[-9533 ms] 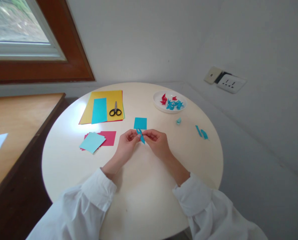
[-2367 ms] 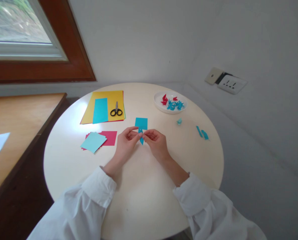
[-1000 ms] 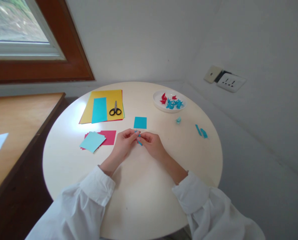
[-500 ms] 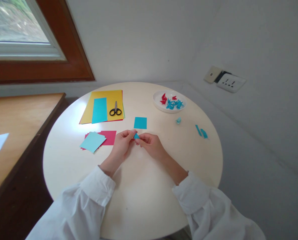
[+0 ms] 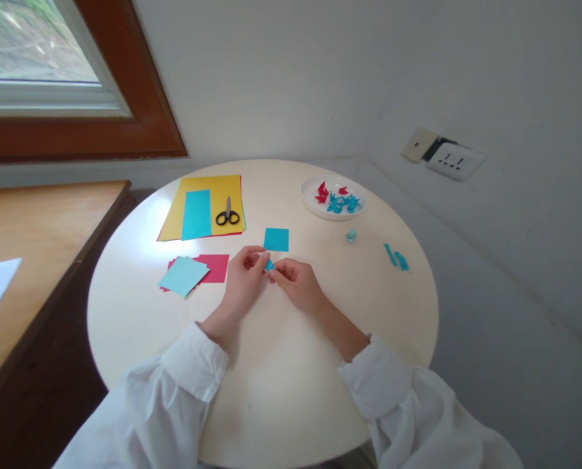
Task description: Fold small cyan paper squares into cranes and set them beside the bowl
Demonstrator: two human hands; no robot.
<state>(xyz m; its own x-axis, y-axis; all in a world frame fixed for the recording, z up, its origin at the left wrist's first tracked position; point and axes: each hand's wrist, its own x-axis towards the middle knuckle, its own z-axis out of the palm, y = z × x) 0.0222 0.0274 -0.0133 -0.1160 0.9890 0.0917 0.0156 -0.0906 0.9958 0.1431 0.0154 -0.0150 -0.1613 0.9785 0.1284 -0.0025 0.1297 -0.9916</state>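
Fingers and thumbs of the left hand and the right hand are close together, pinching one small folded blue paper between their tips. Think of the round white table as a clock, with twelve at the far edge: the folded paper is near the middle, a bit toward twelve. Some of it hides behind the fingers, so I cannot count its folds, but it looks only partly done to me. Just past it, toward twelve, lies a flat blue square. At one o'clock, a white dish holds pointy red paper shapes and pointy blue paper shapes, which look finished. Between one and two, a little pale blue paper piece sits outside the dish, and at two o'clock lie blue paper scraps. At ten o'clock, a pale blue square lies on top of pink squares, all flat and not folded yet, so plenty seems left. At eleven o'clock, scissors with black handles and a blue paper strip rest on a big yellow sheet; no hand touches them.
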